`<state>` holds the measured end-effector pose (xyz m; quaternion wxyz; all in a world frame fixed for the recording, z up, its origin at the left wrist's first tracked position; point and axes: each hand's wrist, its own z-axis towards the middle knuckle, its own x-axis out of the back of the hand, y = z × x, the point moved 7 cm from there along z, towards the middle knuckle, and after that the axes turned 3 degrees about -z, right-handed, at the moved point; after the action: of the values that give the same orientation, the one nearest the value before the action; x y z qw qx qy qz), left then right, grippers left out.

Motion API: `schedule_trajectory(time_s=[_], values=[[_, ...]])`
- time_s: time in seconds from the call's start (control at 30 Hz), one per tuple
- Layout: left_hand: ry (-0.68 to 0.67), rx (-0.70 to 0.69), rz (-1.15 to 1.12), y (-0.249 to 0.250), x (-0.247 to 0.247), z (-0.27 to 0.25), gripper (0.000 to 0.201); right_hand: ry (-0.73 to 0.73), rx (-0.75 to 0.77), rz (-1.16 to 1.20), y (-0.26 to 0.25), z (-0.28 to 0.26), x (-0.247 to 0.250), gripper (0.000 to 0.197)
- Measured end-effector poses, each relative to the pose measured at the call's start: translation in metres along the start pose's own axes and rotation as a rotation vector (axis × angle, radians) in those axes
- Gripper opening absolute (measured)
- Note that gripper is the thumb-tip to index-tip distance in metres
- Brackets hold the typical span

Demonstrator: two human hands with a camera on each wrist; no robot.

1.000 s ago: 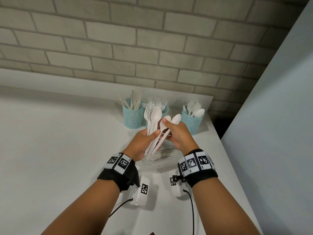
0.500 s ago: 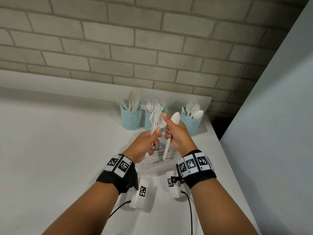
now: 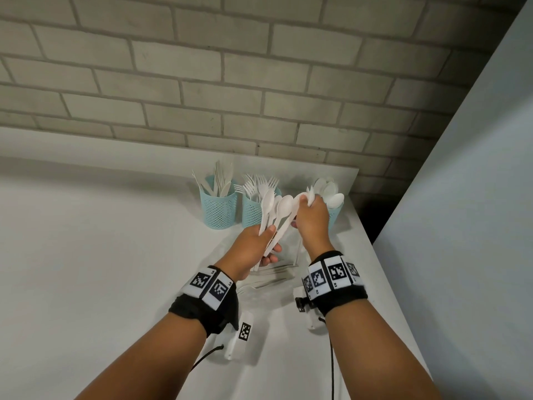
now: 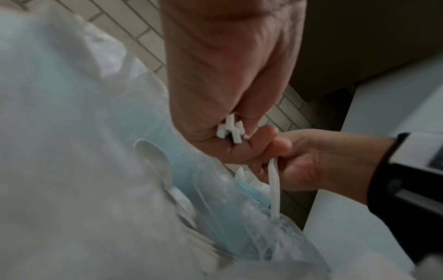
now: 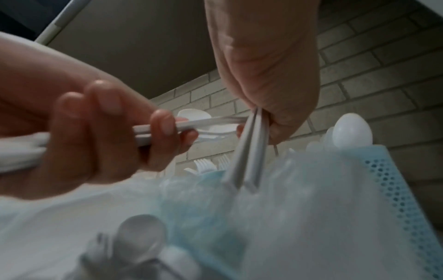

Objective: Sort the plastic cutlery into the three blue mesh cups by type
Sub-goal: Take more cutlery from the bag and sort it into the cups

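Your right hand (image 3: 313, 219) has carried its spoons (image 5: 249, 151) from the bunch in front of you to the spoon cup (image 3: 334, 213) at two o'clock. It is clamped on two handles, which hang down beside that cup's mesh; the wrist view shows their ends level with its rim, not yet inside. A second ago both hands were together over the middle, splitting these off.

Your left hand (image 3: 253, 245) stays curled round the remaining bunch (image 3: 275, 215), bowls fanned up toward twelve o'clock in front of the fork cup (image 3: 252, 209). The knife cup (image 3: 217, 207) stands at eleven o'clock, untouched.

On the tabletop (image 3: 86, 255), under your hands, a clear bag (image 3: 268, 280) holds more cutlery, so I judge the sorting is far from over: this pair is about to drop, then the left hand's load needs splitting again.
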<state>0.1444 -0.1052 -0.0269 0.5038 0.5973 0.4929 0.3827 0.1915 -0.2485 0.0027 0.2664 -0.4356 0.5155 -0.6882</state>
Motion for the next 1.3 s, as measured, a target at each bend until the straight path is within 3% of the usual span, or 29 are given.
schedule_trajectory(time_s=[0.2,0.33,0.5,0.73,1.0,1.1,1.17,1.23,1.3], values=[[0.002,0.030,0.015,-0.001,0.000,0.007,0.027,0.218,0.037,0.457,-0.032,0.040,0.049,0.014],[-0.011,0.043,-0.009,0.000,-0.001,0.010,0.027,0.399,0.208,0.470,-0.057,0.059,0.077,0.020],[-0.038,0.044,-0.037,0.001,-0.001,0.013,0.026,0.447,0.247,0.524,-0.055,0.082,0.080,0.022],[-0.023,0.049,-0.064,-0.003,0.005,0.015,0.026,0.500,0.203,0.399,-0.023,0.101,0.074,0.028],[-0.061,0.070,-0.129,-0.006,0.002,0.015,0.031,0.339,0.213,0.064,-0.022,0.112,0.067,0.026],[-0.098,0.092,-0.198,-0.005,0.001,0.013,0.035,0.332,0.250,-0.185,-0.025,0.108,0.063,0.023],[-0.120,0.109,-0.264,-0.005,0.001,0.013,0.035,0.364,0.310,-0.338,-0.033,0.099,0.061,0.024],[-0.127,0.107,-0.316,-0.005,0.001,0.013,0.032,0.393,0.465,-0.319,-0.051,0.080,0.056,0.020],[-0.110,0.091,-0.331,-0.004,0.002,0.012,0.029,0.257,0.568,-0.179,-0.064,0.060,0.040,0.018]])
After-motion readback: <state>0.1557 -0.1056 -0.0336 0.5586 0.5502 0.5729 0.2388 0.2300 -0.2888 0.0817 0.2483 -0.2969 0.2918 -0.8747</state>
